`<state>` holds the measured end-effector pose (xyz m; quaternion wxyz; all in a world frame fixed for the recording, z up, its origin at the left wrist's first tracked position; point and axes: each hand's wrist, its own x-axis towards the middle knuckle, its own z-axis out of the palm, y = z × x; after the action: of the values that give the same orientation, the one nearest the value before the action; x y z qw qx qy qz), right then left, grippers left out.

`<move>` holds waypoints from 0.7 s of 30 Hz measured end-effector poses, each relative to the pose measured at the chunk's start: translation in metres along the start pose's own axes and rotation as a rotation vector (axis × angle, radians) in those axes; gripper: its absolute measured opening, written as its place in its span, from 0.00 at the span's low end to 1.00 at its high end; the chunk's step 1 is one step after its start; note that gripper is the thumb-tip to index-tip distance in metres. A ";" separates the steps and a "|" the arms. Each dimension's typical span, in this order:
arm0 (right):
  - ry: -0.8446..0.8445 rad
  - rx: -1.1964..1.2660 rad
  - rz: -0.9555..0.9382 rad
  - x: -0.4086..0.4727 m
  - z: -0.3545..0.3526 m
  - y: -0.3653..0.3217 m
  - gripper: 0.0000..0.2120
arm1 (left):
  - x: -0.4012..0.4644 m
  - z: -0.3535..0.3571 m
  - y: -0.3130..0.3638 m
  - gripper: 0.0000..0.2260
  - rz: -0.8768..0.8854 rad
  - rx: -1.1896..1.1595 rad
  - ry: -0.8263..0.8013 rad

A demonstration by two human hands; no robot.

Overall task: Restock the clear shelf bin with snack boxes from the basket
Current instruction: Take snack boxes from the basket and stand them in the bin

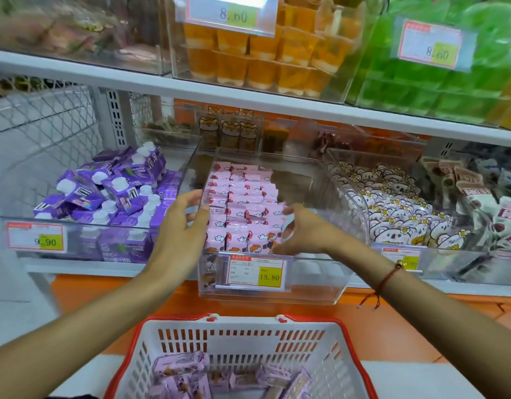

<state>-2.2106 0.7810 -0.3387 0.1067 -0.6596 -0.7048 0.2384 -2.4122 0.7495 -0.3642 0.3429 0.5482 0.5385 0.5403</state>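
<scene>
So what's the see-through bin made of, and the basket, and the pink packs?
The bin looks like hard clear plastic, maybe acrylic: you see straight through its glossy walls. The basket seems to be stiff white plastic with slotted sides and a red rim. The pink packs look like thin shiny printed film or coated card; the picture is too soft to be sure.

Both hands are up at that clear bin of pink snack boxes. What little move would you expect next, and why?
Probably the right hand sets the pink box it seems to pinch beside the snack boxes and lets go, while the left hand steadies the row. The right half of the clear bin looks unfilled, and the basket below holds more boxes, so another pick likely follows.
</scene>
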 end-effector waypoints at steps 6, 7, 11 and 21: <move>-0.189 0.362 0.021 -0.003 -0.010 0.005 0.27 | 0.000 -0.003 -0.003 0.11 -0.008 -0.032 -0.019; -0.237 0.404 0.031 -0.003 -0.015 0.009 0.29 | 0.001 -0.003 -0.004 0.11 -0.009 -0.037 -0.024; -0.257 0.480 0.053 0.006 -0.030 0.019 0.28 | 0.002 -0.006 -0.006 0.09 -0.009 -0.089 -0.065; 0.080 0.051 0.245 0.111 -0.012 0.022 0.08 | 0.009 -0.009 -0.008 0.10 0.007 -0.154 -0.052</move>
<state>-2.1976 0.8926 -0.3569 0.1213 -0.7469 -0.6078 0.2410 -2.4238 0.7577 -0.3686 0.3960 0.5360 0.4844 0.5667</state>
